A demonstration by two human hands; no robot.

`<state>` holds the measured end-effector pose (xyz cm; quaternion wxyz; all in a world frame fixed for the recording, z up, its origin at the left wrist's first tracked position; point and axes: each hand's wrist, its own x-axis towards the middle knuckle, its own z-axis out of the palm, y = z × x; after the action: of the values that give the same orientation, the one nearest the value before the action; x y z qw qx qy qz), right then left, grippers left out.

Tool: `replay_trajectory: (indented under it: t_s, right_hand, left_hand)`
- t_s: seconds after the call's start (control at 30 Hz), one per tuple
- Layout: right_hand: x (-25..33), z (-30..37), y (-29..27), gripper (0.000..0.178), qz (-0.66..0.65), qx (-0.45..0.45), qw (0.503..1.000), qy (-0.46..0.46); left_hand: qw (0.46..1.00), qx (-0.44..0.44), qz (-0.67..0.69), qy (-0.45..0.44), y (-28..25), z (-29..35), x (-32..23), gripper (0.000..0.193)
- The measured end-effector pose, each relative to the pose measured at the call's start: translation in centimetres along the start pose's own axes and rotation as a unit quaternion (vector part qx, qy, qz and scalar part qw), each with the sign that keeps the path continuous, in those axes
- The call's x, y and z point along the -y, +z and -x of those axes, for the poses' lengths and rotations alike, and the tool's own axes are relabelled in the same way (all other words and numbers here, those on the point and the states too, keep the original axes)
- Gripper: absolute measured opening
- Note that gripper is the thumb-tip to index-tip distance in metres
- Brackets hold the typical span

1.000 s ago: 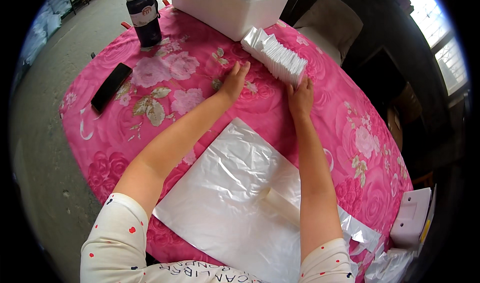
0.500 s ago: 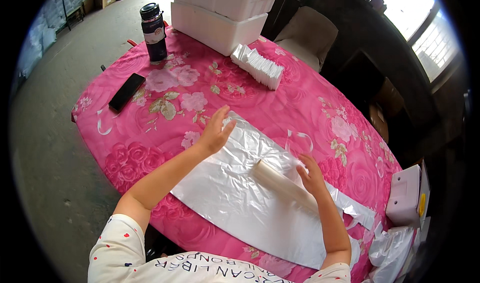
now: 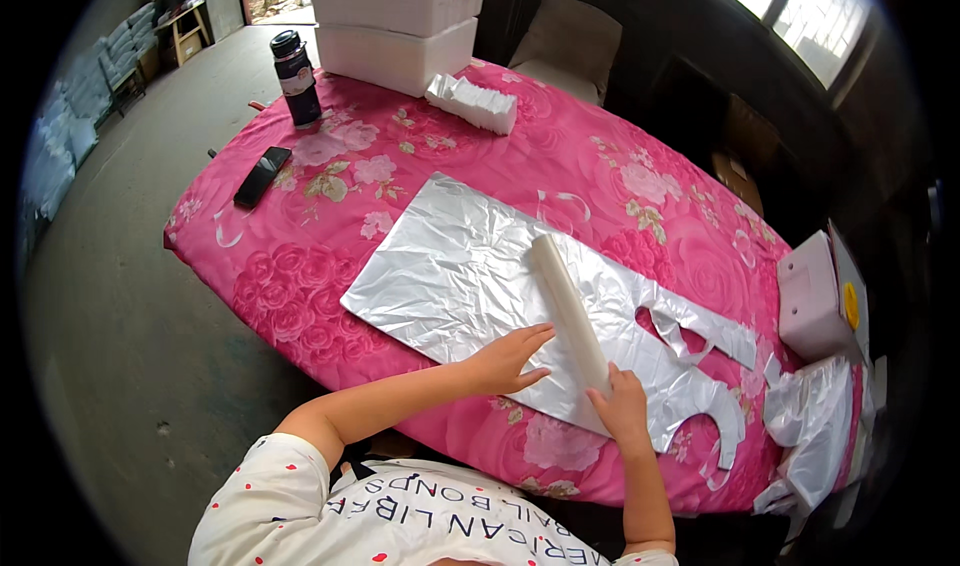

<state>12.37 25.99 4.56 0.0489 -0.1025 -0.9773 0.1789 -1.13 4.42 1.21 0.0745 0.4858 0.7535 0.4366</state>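
A flat, crinkled silvery-white plastic sheet (image 3: 440,266) lies across the near middle of the table, with strap-like ends and cut-outs at its right. On top of it rests a long pale, cream-coloured tube (image 3: 568,301), slanting from far left to near right. My right hand (image 3: 622,404) is closed around the tube's near end. Just left of the tube, my left hand (image 3: 508,359) hovers over or touches the sheet's near side, fingers apart and holding nothing. Thin white loops of plastic (image 3: 563,206) lie on the cloth past the sheet.
Pink flowered cloth (image 3: 290,276) covers the table. At the back stand white foam boxes (image 3: 395,31), a folded white stack (image 3: 470,104), a dark bottle (image 3: 296,81) and a phone (image 3: 262,177). A white case (image 3: 812,291) and plastic bags (image 3: 812,411) sit at the right edge.
My left hand has come off the sheet's far edge toward me. My right hand has moved nearer and taken hold of the tube, which now lies at a steeper slant. The view has shifted.
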Motion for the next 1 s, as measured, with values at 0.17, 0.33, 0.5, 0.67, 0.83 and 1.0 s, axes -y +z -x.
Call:
replay_trajectory:
  t_s: [0.17,0.33,0.5,0.67,0.83,1.0]
  right_hand:
    - [3.1,0.9,4.6,0.043,-0.265,-0.038,0.962,-0.057]
    - [-1.6,1.0,4.6,0.047,-0.022,-0.101,0.992,-0.074]
    - [-11.8,3.0,1.4,0.054,0.057,-0.113,0.991,0.052]
    - [-22.3,6.8,-2.5,0.050,0.157,-0.145,0.949,0.233]
    - [-24.8,9.4,-5.1,0.049,0.413,-0.129,0.773,0.465]
    - [-12.5,5.1,-3.0,0.055,0.100,-0.201,0.966,0.130]
  left_hand:
    - [0.995,-0.009,-0.096,0.018,2.6,0.3,-1.0,0.072]
    - [0.995,0.012,-0.101,0.001,3.1,-0.1,-1.8,0.083]
    - [0.995,0.003,-0.090,-0.046,4.7,-0.3,-1.6,0.086]
    - [0.991,0.076,-0.109,-0.001,5.6,-0.9,-4.3,0.083]
    - [0.983,0.103,-0.145,0.032,7.8,-0.8,-7.2,0.077]
    - [0.986,0.084,-0.146,-0.004,8.8,-0.9,-8.2,0.075]
